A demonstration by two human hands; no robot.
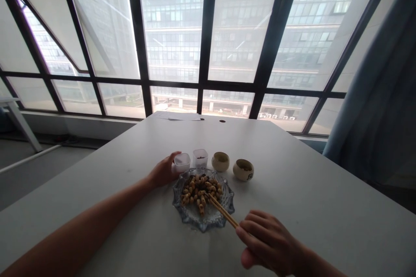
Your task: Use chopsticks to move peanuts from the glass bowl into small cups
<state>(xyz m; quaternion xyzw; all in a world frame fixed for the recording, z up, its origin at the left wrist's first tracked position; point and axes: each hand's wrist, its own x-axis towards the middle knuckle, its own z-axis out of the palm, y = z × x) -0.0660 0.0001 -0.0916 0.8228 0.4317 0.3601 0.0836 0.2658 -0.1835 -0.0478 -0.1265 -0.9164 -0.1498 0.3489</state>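
My right hand (268,240) is closed around a pair of wooden chopsticks (224,211), whose tips touch the peanuts and darker bits (196,190) in a scalloped glass dish (204,224). Beyond the dish's left side, my left hand (165,169) grips a small translucent cup (182,161), fingers around its left side. A second translucent cup (200,159) beside it has a few dark pieces inside. To the right stand two beige round bowls, one (220,162) near the cups and the other (243,170) with some small pieces in it.
The white table (146,233) extends toward large dark-framed windows. White paper (178,116) lies at its far edge, near two dark round holes. A blue-grey curtain (367,82) hangs at the right; another table leg (24,125) stands far left.
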